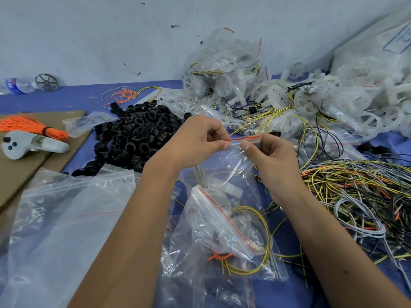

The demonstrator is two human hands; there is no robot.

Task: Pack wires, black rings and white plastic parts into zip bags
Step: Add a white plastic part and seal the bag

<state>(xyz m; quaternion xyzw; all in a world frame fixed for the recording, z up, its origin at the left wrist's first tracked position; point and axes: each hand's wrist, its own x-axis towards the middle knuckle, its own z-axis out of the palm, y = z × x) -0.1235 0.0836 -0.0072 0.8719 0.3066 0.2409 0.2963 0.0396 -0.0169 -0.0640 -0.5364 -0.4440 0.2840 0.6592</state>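
A clear zip bag (224, 172) with a red seal strip hangs between my hands above the table. My left hand (195, 143) pinches the left end of its seal and my right hand (266, 152) pinches the right end. Yellow wire and a white plastic part show through the bag. Below it lies a filled zip bag (224, 232) holding yellow wires and a white part. A heap of black rings (138, 134) sits left of my hands. Tangled wires (355, 196) spread on the right, and white plastic parts (333, 101) pile up at the back right.
Empty zip bags (66, 218) lie at the front left. A cardboard sheet (20, 161) carries an orange tie bundle (29, 126) and a grey controller (33, 144). Packed bags (222, 67) heap against the wall. A water bottle (17, 85) lies at the far left.
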